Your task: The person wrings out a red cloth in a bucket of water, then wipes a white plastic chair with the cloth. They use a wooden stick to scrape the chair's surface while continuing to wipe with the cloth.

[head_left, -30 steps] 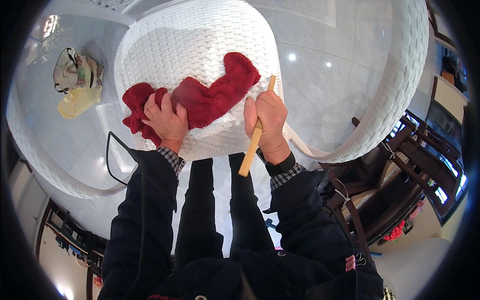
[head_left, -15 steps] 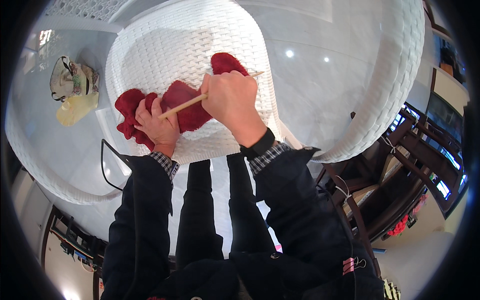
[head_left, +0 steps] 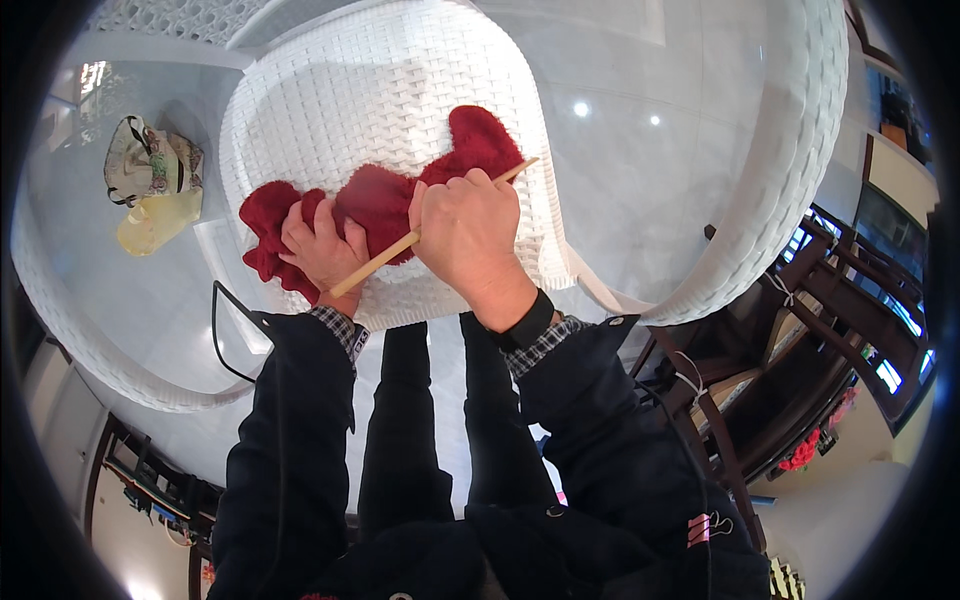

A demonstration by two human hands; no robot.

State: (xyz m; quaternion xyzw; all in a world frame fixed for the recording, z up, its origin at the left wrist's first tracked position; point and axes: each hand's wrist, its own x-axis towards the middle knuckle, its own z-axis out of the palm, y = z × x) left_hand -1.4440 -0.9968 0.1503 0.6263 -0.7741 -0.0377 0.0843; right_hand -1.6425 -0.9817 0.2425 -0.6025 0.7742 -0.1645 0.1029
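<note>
A deep red plush fabric piece [head_left: 375, 195], lobed and bunched, lies across the seat of a white woven chair [head_left: 390, 70]. My left hand [head_left: 328, 248] grips it near its left end, with fingers curled over the pile. In my right fist [head_left: 470, 232] is a thin wooden stick [head_left: 385, 262], slanting from beside my left wrist up to the plush's right end. My right hand partly covers the middle of the plush. Whether the stick passes inside the fabric is hidden by that hand.
Curved white woven rims [head_left: 800, 150] arc around on both sides. A patterned bag [head_left: 150, 165] and a pale yellow item [head_left: 158, 222] lie on the left. Dark wooden furniture [head_left: 790, 340] stands at the right. A black cable [head_left: 217, 330] loops beside my left sleeve.
The stick's lower end has swung toward me, down to my left wrist. My right hand has turned and shifted slightly nearer me, uncovering more of the plush's right part.
</note>
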